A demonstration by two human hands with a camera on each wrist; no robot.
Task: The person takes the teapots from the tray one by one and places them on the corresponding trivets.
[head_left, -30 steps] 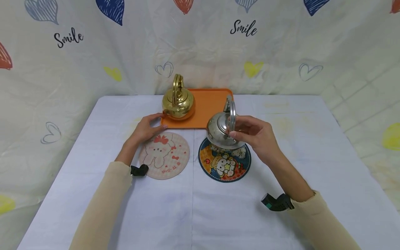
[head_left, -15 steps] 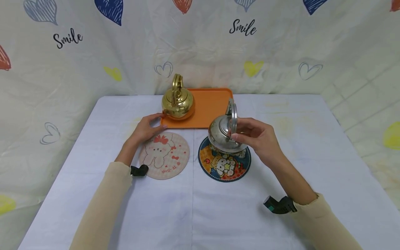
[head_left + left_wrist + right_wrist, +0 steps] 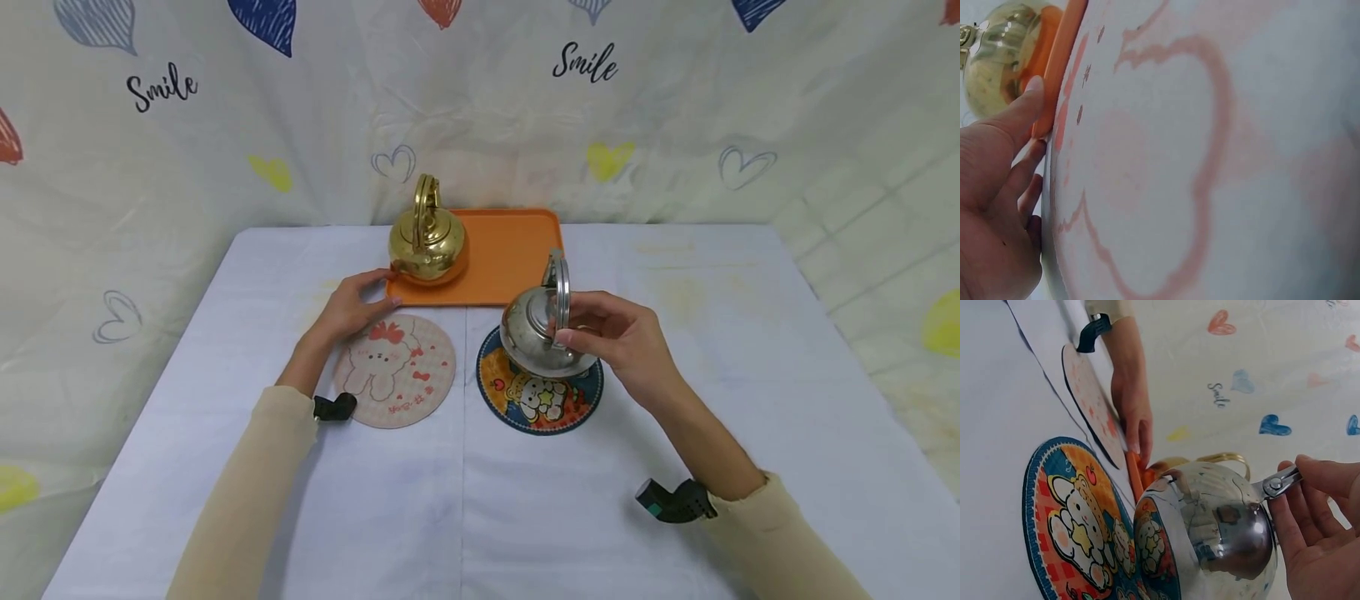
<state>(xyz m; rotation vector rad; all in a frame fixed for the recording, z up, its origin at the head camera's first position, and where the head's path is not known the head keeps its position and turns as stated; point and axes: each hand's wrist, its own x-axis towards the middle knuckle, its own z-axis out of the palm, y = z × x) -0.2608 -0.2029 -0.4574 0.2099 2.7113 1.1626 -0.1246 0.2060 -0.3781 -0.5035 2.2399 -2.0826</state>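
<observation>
My right hand (image 3: 624,340) pinches the handle of a silver kettle (image 3: 531,337), which overlaps the far part of a round, colourful cartoon mat (image 3: 540,408). In the right wrist view the kettle (image 3: 1222,531) hangs close over the mat (image 3: 1079,531), its shiny side reflecting the print. My left hand (image 3: 351,308) holds the front left corner of an orange tray (image 3: 510,254), thumb at the front rim and fingers round the side. On that tray's left part stands a gold kettle (image 3: 427,242), handle up. In the left wrist view my thumb touches the tray's rim (image 3: 1063,62).
A round pink mat (image 3: 405,375) with a rabbit print lies left of the colourful one, below my left wrist. A white cloth (image 3: 450,517) covers the table. Behind the table hangs a pale curtain (image 3: 480,108) with printed hearts.
My right hand has brought the silver kettle nearer to me and slightly right, so it covers more of the colourful mat. My left hand and the gold kettle have stayed put.
</observation>
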